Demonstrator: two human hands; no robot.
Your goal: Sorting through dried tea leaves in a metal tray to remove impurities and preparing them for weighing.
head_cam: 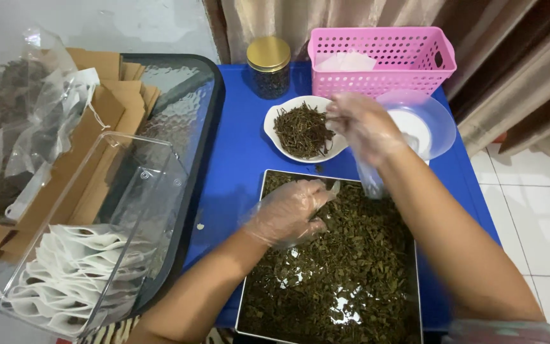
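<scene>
Both my hands wear thin clear plastic gloves. My left hand (288, 210) rests with curled fingers on a heap of dark dried leaves in a rectangular metal tray (253, 255) on the blue table. My right hand (361, 124) hovers, blurred, at the right edge of a white bowl (274, 130) of dried stems, fingers pinched together; whether it holds any stems I cannot tell. A small clear bag (369, 181) hangs below my right wrist.
A pink perforated basket (383, 60) and a gold-lidded jar (269, 67) stand at the back. A clear lidded dish (431, 124) sits at the right. On the left, a clear bin (154, 191) holds several white filter bags, beside cardboard and plastic bags.
</scene>
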